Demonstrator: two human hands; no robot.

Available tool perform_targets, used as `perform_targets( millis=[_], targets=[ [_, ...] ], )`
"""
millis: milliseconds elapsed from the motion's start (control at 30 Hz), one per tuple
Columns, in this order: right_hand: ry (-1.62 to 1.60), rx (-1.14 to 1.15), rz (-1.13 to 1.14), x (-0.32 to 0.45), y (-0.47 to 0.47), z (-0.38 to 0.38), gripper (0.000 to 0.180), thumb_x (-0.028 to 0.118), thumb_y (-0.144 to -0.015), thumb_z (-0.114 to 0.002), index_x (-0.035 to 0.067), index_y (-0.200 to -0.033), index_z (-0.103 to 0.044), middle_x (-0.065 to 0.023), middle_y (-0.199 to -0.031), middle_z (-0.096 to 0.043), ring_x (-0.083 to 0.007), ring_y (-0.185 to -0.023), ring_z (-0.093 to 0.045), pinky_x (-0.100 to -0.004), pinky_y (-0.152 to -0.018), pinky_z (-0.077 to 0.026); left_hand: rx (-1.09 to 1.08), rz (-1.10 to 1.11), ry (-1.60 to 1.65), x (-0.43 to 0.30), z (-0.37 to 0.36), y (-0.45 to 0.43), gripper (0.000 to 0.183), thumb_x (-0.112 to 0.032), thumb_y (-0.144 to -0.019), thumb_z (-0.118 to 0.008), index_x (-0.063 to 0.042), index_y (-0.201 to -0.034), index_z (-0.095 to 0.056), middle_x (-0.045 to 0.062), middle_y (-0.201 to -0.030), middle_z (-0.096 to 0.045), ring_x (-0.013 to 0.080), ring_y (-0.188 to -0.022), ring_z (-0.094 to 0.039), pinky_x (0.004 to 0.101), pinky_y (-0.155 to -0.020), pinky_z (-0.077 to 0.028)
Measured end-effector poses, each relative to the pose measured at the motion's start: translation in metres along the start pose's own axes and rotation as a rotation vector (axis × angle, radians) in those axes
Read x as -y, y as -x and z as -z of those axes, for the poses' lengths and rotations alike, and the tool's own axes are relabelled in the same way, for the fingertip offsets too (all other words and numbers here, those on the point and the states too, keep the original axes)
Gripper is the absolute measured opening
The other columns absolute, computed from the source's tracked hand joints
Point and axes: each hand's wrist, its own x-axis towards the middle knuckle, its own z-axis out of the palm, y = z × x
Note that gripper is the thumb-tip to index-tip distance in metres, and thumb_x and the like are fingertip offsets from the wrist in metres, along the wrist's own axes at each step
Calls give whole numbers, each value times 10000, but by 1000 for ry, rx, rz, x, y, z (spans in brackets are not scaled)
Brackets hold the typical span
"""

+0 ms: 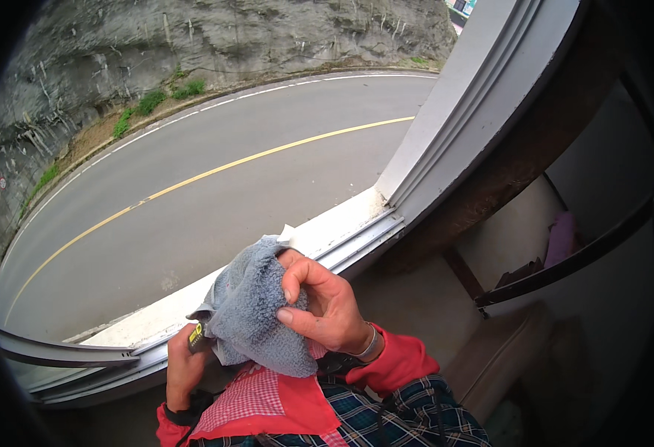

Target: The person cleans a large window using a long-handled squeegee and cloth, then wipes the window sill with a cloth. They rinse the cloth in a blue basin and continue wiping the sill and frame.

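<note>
A fluffy blue-grey cloth (263,313) is bunched in front of me, just inside the open window. My left hand (184,360) grips a dark handle (197,338) with a yellow marking at the cloth's left edge. The cloth covers whatever the handle belongs to. On the other side, my right hand (324,304) holds the cloth's upper right part; the thumb and forefinger curl over its face, while the remaining fingers are partly hidden. A small pale corner (286,233) of something sticks out above the cloth.
The white windowsill (338,215) and metal sliding track (360,240) run diagonally past my hands. A window frame (472,112) rises at right; a sash edge (70,355) is at left. Outside, far below, lies a road (237,134). Indoors stands dark brown furniture (494,357).
</note>
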Motion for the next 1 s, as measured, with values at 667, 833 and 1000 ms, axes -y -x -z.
perform_targets(
  millis=[667, 833, 1000],
  targets=[
    [1368, -442, -493, -23, 74, 64, 597, 538, -805, -739, 32, -1081, -583, -133, -1063, -613, -271, -844, -665, -393, -694, -526, 575, -426, 379, -41, 5, 6, 214, -14, -734, -790, 7, -900, -656, 122, -761, -603, 283, -697, -597, 349, -607, -439],
    [1246, -318, -735, -47, 81, 73, 584, 506, -723, -822, 28, -972, -597, -94, -952, -643, -247, -796, -674, -377, -698, -538, 538, -459, 411, -45, 12, 10, 208, -29, -731, -799, 1, -888, -666, 116, -757, -615, 274, -694, -603, 356, -607, -447],
    [1404, -312, -572, -65, 85, 77, 325, 373, -864, -721, 67, -955, -663, -75, -682, -654, -237, -610, -649, -392, -569, -500, 369, -409, 428, -41, 17, 20, 195, -64, -715, -830, -2, -816, -676, 90, -731, -613, 252, -706, -601, 347, -649, -465]
  ],
)
